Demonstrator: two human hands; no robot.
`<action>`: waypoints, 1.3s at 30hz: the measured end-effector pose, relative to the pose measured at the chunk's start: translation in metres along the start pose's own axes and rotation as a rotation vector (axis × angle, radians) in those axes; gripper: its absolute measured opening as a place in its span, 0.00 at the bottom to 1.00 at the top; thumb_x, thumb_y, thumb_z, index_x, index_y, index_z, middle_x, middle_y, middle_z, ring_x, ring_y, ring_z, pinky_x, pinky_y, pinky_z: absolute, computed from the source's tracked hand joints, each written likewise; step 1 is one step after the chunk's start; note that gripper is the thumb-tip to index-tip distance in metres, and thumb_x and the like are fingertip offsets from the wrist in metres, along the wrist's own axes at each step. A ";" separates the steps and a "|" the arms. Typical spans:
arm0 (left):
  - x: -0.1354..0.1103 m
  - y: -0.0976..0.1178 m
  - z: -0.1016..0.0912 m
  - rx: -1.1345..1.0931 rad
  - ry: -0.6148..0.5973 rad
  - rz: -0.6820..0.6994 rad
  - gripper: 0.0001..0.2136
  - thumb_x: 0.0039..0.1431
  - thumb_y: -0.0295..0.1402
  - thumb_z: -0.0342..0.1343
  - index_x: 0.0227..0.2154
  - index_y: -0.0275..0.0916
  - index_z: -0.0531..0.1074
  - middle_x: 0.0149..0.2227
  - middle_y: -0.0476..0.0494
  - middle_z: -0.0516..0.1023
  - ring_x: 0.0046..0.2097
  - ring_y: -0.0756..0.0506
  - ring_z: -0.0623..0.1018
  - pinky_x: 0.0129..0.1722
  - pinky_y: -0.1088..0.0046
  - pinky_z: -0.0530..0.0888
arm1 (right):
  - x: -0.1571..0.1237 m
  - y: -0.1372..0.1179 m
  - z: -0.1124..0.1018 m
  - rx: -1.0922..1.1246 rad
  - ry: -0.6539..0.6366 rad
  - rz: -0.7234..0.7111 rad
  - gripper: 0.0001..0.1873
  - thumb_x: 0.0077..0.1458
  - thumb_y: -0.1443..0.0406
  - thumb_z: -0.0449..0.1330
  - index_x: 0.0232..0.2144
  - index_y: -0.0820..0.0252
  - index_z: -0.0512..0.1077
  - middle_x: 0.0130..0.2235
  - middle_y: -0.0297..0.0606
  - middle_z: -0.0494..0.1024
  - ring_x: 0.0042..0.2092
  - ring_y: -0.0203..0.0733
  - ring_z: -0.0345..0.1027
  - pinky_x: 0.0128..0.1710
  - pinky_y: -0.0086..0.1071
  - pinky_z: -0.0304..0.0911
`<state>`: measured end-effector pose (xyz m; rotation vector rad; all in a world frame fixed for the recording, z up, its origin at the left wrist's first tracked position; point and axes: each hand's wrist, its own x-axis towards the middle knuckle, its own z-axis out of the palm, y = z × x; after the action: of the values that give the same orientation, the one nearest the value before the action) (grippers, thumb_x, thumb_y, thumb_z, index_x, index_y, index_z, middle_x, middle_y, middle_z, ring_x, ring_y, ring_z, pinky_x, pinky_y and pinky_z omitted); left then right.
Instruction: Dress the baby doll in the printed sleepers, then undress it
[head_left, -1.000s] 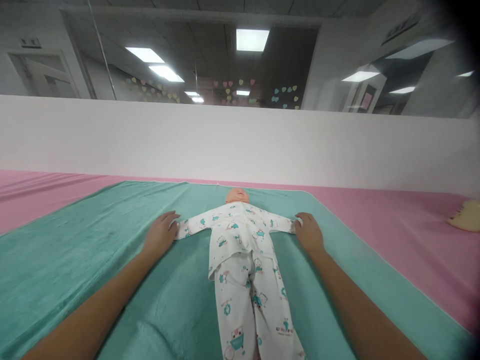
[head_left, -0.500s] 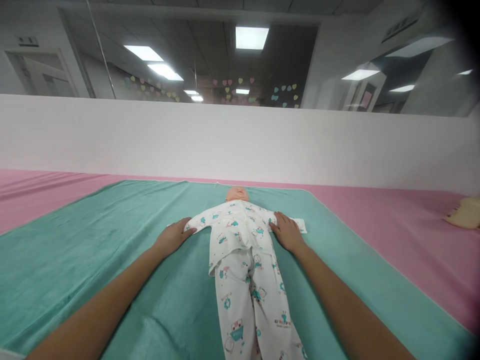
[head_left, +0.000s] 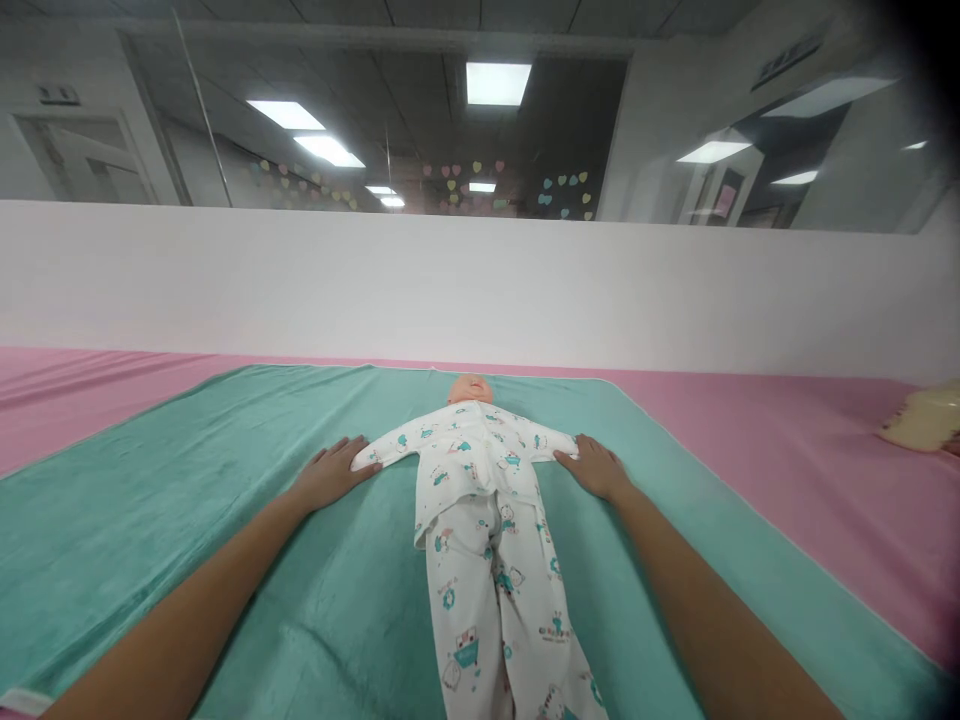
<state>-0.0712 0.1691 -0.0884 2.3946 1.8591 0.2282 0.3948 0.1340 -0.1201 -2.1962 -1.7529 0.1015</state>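
Observation:
A baby doll (head_left: 480, 480) in white printed pyjamas lies on its back on a teal blanket (head_left: 187, 480), arms spread, head away from me. My left hand (head_left: 330, 473) lies flat with fingers stretched out on the end of the doll's left-side sleeve. My right hand (head_left: 596, 467) rests flat over the end of the other sleeve, fingers extended. Neither hand grips anything.
The teal blanket covers a pink sheet (head_left: 787, 450) on a wide surface. A white wall panel (head_left: 480, 290) runs along the far edge, with glass above it. A pale yellow object (head_left: 922, 420) sits at the far right on the pink sheet.
Both hands slid inward along the sleeves toward the doll's body, then back outward to the sleeve ends. The doll has stayed in place.

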 end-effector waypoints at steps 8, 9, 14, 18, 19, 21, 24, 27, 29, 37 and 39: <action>-0.002 -0.021 -0.002 0.034 -0.080 0.026 0.37 0.55 0.58 0.33 0.62 0.40 0.45 0.64 0.48 0.45 0.64 0.40 0.45 0.60 0.57 0.48 | -0.002 0.010 -0.002 -0.068 -0.046 0.008 0.43 0.51 0.41 0.36 0.58 0.65 0.50 0.63 0.45 0.50 0.63 0.48 0.39 0.60 0.47 0.39; -0.003 -0.023 -0.002 0.031 -0.083 0.037 0.36 0.56 0.57 0.32 0.62 0.40 0.44 0.64 0.48 0.44 0.64 0.40 0.45 0.60 0.57 0.48 | -0.003 0.012 -0.002 -0.082 -0.056 0.017 0.44 0.51 0.41 0.35 0.59 0.65 0.49 0.63 0.45 0.48 0.64 0.48 0.38 0.60 0.47 0.38; -0.007 -0.029 -0.003 0.009 -0.082 0.058 0.31 0.60 0.52 0.26 0.62 0.43 0.42 0.64 0.52 0.43 0.64 0.43 0.46 0.60 0.60 0.49 | -0.008 0.030 -0.008 -0.143 -0.073 0.044 0.44 0.52 0.41 0.33 0.60 0.65 0.48 0.64 0.46 0.47 0.64 0.49 0.36 0.60 0.47 0.39; -0.007 -0.032 -0.003 0.007 -0.090 0.075 0.32 0.59 0.54 0.30 0.62 0.43 0.43 0.64 0.51 0.43 0.64 0.41 0.45 0.60 0.59 0.48 | -0.011 0.052 -0.012 -0.146 -0.067 0.066 0.44 0.52 0.41 0.32 0.60 0.65 0.48 0.64 0.45 0.45 0.64 0.48 0.36 0.61 0.49 0.38; -0.006 -0.032 -0.003 0.006 -0.090 0.075 0.33 0.58 0.55 0.31 0.62 0.42 0.42 0.64 0.51 0.43 0.64 0.41 0.45 0.61 0.58 0.48 | -0.012 0.058 -0.013 -0.142 -0.064 0.074 0.44 0.52 0.41 0.32 0.60 0.64 0.48 0.64 0.45 0.45 0.64 0.48 0.36 0.61 0.50 0.38; -0.007 -0.033 -0.003 0.007 -0.084 0.073 0.35 0.57 0.56 0.33 0.62 0.42 0.42 0.64 0.50 0.43 0.64 0.41 0.45 0.61 0.58 0.48 | -0.014 0.069 -0.015 -0.135 -0.062 0.096 0.44 0.51 0.40 0.33 0.60 0.65 0.47 0.64 0.45 0.44 0.65 0.48 0.35 0.61 0.50 0.38; -0.010 -0.034 -0.004 -0.009 -0.064 0.068 0.34 0.57 0.55 0.34 0.62 0.41 0.44 0.64 0.49 0.45 0.64 0.41 0.47 0.61 0.59 0.49 | -0.019 0.078 -0.017 -0.130 -0.053 0.120 0.42 0.53 0.43 0.34 0.60 0.65 0.48 0.64 0.45 0.44 0.64 0.48 0.36 0.61 0.49 0.37; -0.013 -0.028 -0.008 -0.080 0.067 0.031 0.33 0.58 0.53 0.35 0.61 0.37 0.51 0.63 0.45 0.51 0.62 0.40 0.54 0.59 0.63 0.53 | -0.025 0.076 -0.025 -0.135 0.017 0.144 0.33 0.56 0.51 0.38 0.58 0.64 0.53 0.63 0.45 0.50 0.63 0.49 0.42 0.60 0.50 0.40; -0.015 -0.015 -0.012 -0.150 0.228 -0.005 0.31 0.58 0.52 0.36 0.57 0.36 0.58 0.59 0.41 0.59 0.58 0.39 0.61 0.56 0.65 0.59 | -0.030 0.064 -0.033 -0.143 0.150 0.126 0.28 0.56 0.58 0.41 0.56 0.64 0.55 0.61 0.46 0.55 0.61 0.50 0.48 0.59 0.48 0.43; -0.045 0.099 -0.005 -0.264 0.388 0.485 0.12 0.57 0.43 0.49 0.37 0.39 0.63 0.38 0.44 0.71 0.39 0.45 0.70 0.38 0.70 0.68 | -0.081 -0.062 -0.058 0.273 0.267 -0.351 0.16 0.58 0.54 0.43 0.41 0.54 0.63 0.45 0.38 0.69 0.41 0.40 0.65 0.37 0.33 0.61; -0.054 0.120 0.000 -0.233 0.385 0.656 0.12 0.54 0.42 0.53 0.34 0.39 0.62 0.35 0.45 0.70 0.36 0.46 0.69 0.35 0.70 0.67 | -0.094 -0.085 -0.056 0.266 0.131 -0.487 0.16 0.55 0.50 0.47 0.34 0.54 0.63 0.38 0.34 0.69 0.34 0.37 0.63 0.30 0.31 0.58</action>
<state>0.0304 0.0865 -0.0705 2.8329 0.9844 0.9507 0.3067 0.0485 -0.0557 -1.5146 -2.0101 0.0679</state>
